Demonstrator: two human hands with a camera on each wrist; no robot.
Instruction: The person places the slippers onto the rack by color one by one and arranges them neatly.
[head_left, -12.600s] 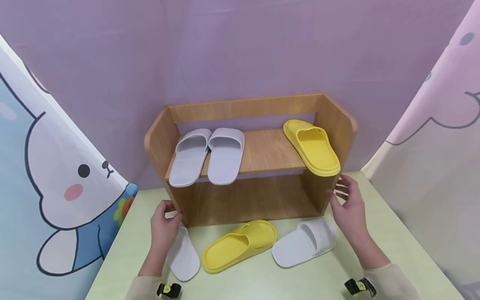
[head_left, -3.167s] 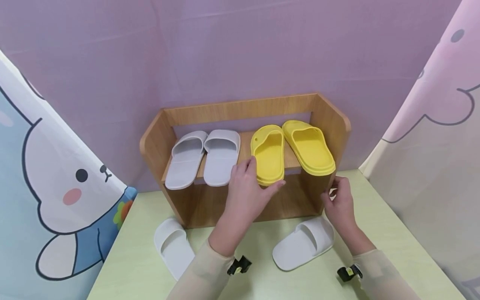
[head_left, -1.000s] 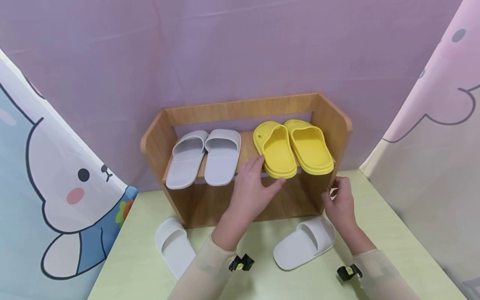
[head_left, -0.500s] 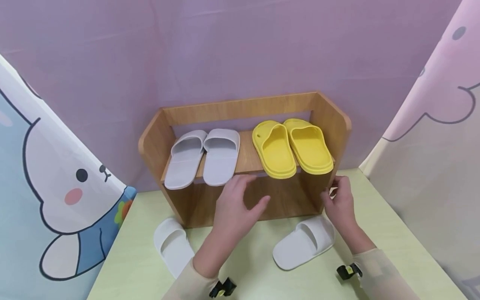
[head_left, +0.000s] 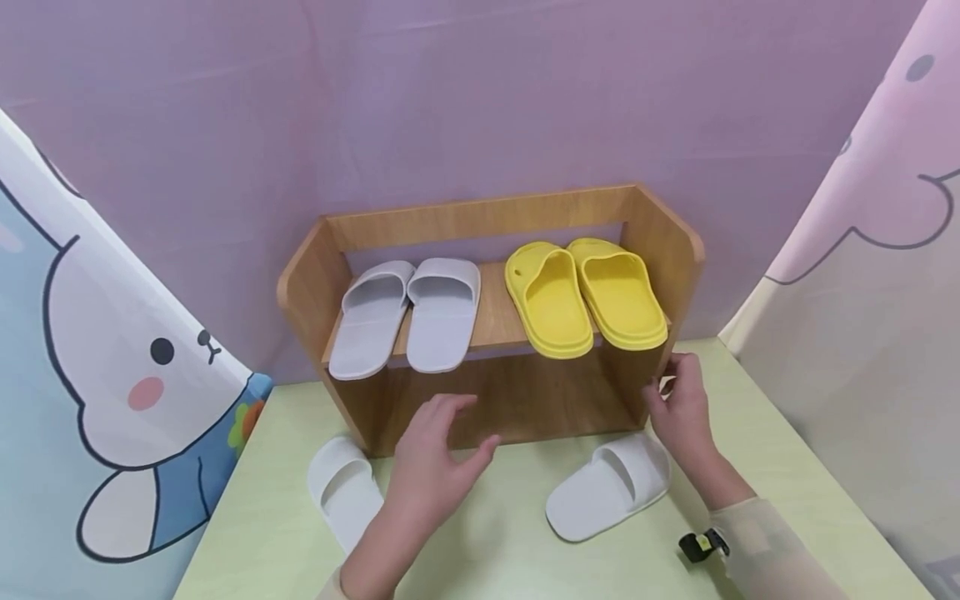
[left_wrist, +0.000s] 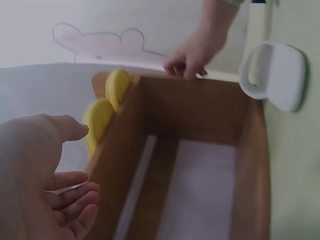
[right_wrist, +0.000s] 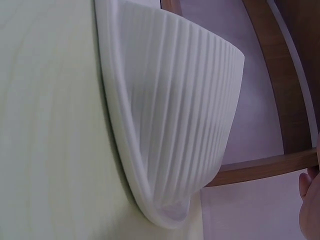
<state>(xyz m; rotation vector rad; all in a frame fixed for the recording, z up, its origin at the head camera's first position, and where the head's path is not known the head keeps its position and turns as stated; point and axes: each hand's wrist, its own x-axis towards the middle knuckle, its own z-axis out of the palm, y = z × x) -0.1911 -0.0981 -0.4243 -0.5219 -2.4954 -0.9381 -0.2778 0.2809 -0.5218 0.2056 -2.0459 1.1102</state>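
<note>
A wooden shoe rack (head_left: 501, 218) stands against the back. On its upper shelf two grey slippers (head_left: 444, 329) sit at the left and two yellow slippers (head_left: 557, 308) side by side at the right. My left hand (head_left: 431, 467) hovers empty in front of the lower compartment, thumb and fingers spread apart; the left wrist view shows the same empty hand (left_wrist: 45, 170). With thumb and curled fingers, my right hand (head_left: 681, 412) grips the front edge of the rack's right side panel. A white slipper (head_left: 607, 492) lies on the table just left of that hand.
Another white slipper (head_left: 347, 492) lies at the front left of the rack, partly hidden by my left forearm. The light green table (head_left: 247, 500) carries everything. A purple cloth (head_left: 480, 100) hangs behind, with cartoon-printed cloths at both sides.
Over the earlier frames a yellow slipper went from the table onto the shelf and was shifted right beside its mate. My left hand has since let go and drawn back down-left. The right hand stays.
</note>
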